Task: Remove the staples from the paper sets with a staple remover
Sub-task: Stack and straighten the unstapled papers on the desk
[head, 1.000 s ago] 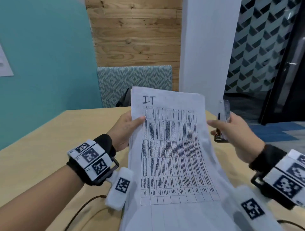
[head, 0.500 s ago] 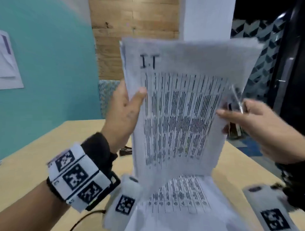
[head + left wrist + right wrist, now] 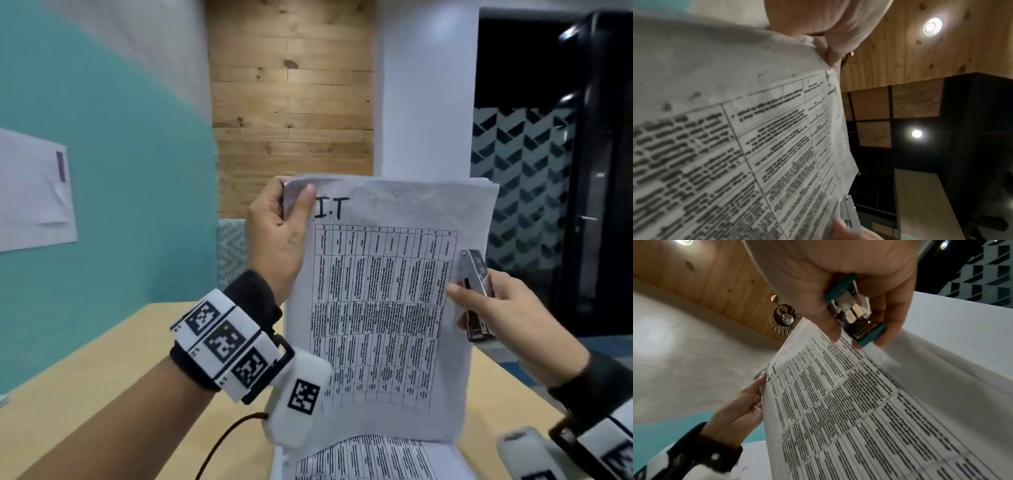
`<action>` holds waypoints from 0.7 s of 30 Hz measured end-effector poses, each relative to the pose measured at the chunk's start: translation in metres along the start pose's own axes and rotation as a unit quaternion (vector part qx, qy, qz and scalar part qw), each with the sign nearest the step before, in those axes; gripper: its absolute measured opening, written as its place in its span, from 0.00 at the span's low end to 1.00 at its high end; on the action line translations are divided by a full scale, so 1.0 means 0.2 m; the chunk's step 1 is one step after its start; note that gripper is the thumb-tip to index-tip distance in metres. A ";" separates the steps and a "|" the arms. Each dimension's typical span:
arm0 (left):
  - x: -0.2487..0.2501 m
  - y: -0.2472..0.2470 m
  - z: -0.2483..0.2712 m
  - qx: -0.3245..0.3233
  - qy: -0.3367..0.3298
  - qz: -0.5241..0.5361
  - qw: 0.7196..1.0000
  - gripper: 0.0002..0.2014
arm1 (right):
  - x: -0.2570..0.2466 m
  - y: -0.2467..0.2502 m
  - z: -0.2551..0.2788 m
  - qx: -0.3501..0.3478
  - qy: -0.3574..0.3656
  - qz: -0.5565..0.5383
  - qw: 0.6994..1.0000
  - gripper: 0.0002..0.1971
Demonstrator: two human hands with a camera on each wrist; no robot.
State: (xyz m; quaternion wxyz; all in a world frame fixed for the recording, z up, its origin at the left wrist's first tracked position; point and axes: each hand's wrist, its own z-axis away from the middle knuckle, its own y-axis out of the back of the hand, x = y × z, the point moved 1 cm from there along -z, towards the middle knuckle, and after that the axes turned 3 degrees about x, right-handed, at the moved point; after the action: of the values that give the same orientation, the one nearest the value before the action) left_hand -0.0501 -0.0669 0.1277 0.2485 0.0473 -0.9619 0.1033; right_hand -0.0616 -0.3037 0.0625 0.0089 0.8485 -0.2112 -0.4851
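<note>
Teal wall [image 3: 120,171] on the left, wood panelling [image 3: 291,102] far behind, pale tabletop [image 3: 102,394] below.

Left fingers [image 3: 305,202] pinching the top-left corner of the paper set [image 3: 383,308], thumb on the printed face beside the handwritten "I.T", the other fingers behind the sheets. Right fingers [image 3: 459,291] curled round the staple remover [image 3: 476,294], one fingertip touching the right edge of the same sheets about midway down. Seen from the right wrist, teal grips squeezed between thumb and fingers, metal claws towards the paper.

Outward from there: left hand [image 3: 277,240] carrying the set upright and well clear of the tabletop, right hand [image 3: 513,318] just beside its right edge. More printed sheets [image 3: 370,459] lying flat on the tabletop at the near edge, under the raised set.

No staple plainly visible on the front page; probably in the top-left corner under the left thumb, though impossible to confirm.

To do this step well:
- Find the staple first, turning the set if needed.
- Shift the left pinch just aside so the staple lies bare.
- Better to lay the corner flat on the tabletop than to work in the air; limp sheets likely to buckle.
- Slide the claws under the staple's crown, squeeze steadily, lift straight away from the page.
- Avoid twisting, or the corner may tear.
</note>
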 end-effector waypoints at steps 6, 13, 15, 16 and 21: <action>0.00 -0.02 -0.01 0.025 0.033 0.038 0.998 0.07 | -0.43 0.06 -0.06 0.213 0.246 -0.076 0.942 0.19; 0.02 -0.02 0.00 0.003 0.044 0.080 0.996 0.04 | -0.81 -0.41 -0.14 0.101 0.290 -0.140 0.941 0.14; 0.04 -0.02 0.01 0.007 0.035 0.083 0.996 0.04 | -0.81 -0.48 -0.17 0.114 0.286 -0.095 0.946 0.16; 0.04 -0.02 0.01 0.010 0.032 0.083 0.996 0.04 | -0.80 -0.50 -0.17 0.120 0.285 -0.074 0.948 0.17; 0.04 0.00 0.01 0.032 0.008 0.064 0.997 0.05 | -0.79 -0.54 -0.19 0.132 0.294 -0.012 0.947 0.18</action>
State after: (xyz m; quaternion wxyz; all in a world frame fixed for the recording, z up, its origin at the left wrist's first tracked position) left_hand -0.0569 -0.0678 0.1303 0.2477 -0.0076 -0.9571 0.1501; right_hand -0.0616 -0.1545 0.1885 -0.0475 0.9494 -0.2514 -0.1823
